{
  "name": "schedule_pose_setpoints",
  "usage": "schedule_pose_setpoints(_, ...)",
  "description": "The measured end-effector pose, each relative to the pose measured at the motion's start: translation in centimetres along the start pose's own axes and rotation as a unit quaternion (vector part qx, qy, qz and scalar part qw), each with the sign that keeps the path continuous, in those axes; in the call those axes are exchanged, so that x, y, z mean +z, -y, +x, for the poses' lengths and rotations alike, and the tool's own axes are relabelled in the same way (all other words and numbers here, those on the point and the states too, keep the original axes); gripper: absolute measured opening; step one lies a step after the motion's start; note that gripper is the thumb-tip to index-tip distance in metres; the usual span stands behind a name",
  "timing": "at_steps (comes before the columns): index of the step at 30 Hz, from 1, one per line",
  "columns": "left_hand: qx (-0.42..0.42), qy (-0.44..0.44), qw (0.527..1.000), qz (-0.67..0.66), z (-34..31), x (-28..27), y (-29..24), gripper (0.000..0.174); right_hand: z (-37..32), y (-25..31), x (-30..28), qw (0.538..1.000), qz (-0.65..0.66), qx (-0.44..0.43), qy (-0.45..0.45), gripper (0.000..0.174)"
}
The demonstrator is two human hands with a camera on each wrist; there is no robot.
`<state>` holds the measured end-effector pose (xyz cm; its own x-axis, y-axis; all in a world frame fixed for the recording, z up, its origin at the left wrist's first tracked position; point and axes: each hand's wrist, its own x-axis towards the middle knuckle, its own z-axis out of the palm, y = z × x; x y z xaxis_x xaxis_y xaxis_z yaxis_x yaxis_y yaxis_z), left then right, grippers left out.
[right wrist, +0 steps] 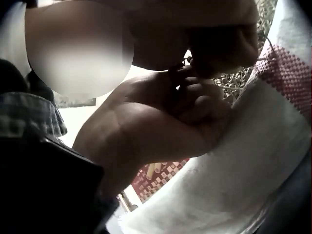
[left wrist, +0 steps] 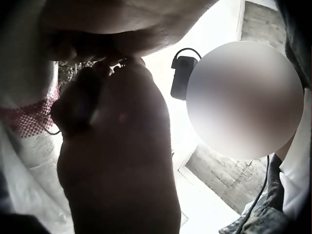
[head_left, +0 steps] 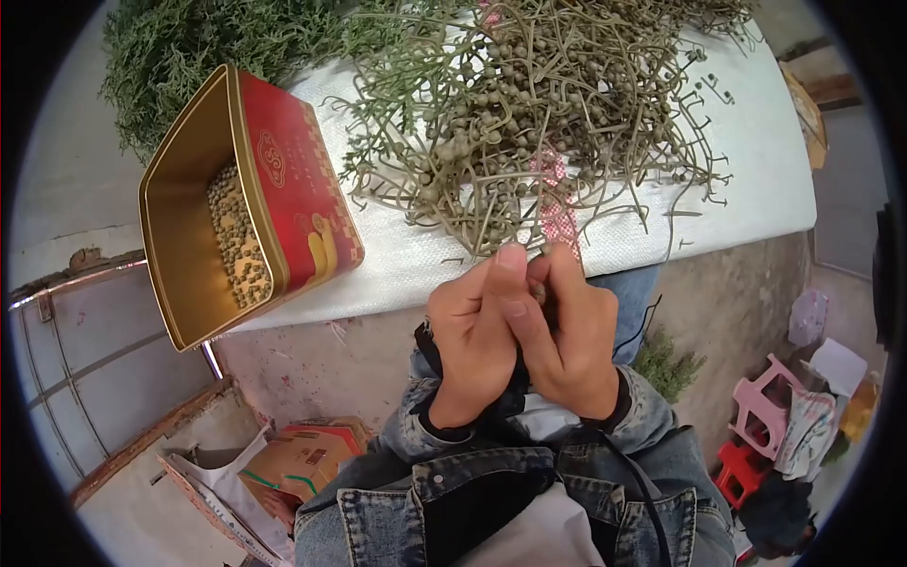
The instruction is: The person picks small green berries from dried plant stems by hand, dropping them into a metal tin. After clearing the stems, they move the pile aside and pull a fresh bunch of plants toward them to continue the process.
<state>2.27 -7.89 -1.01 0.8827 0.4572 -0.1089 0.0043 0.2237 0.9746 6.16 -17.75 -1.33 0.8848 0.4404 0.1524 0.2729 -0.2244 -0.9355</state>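
Both hands meet at the near edge of a white woven sack, thumbs side by side. My left hand has curled fingers, and my right hand curls in against it. Between them they pinch a small brownish sprig with round seed heads, mostly hidden by the fingers. In the right wrist view, tiny dark round heads show in the gap between the hands. Just beyond the fingertips lies a heap of dried stems bearing many round heads.
Left of the heap, a red and gold tin lies tilted, its opening towards me, with small round seeds inside. Green sprigs are piled behind it. A cardboard box stands below left, a pink stool below right.
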Motion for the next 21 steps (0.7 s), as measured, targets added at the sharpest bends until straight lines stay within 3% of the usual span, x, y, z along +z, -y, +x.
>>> schedule_pose_setpoints(2,-0.005,-0.001,1.0,0.015,-0.1,-0.1,0.3,0.038,0.2,-0.2,-0.2,0.993,-0.087,-0.082,-0.012,0.013)
schedule_pose_setpoints(7,-0.027,-0.028,0.999,0.009,-0.2,0.1,-0.3,0.041,0.4,-0.1,-0.5,0.993,-0.063,-0.096,0.0,0.01)
schedule_pose_setpoints(10,0.007,0.02,0.999,0.027,-0.2,-0.3,-0.4,0.038,0.4,-0.1,-0.6,0.99,-0.088,-0.108,-0.018,0.01)
schedule_pose_setpoints(14,0.079,0.008,0.992,0.094,-0.4,0.9,0.6,0.035,0.1,0.2,0.1,0.993,-0.063,-0.041,-0.088,0.016)
schedule_pose_setpoints(18,0.016,0.036,0.999,0.027,-0.2,0.8,0.4,0.031,0.3,0.2,-0.2,0.996,-0.065,-0.029,-0.053,0.017)
schedule_pose_setpoints(21,0.014,0.04,0.999,0.021,-0.3,0.7,0.5,0.031,0.4,0.1,-0.7,0.992,-0.104,-0.053,-0.042,0.017)
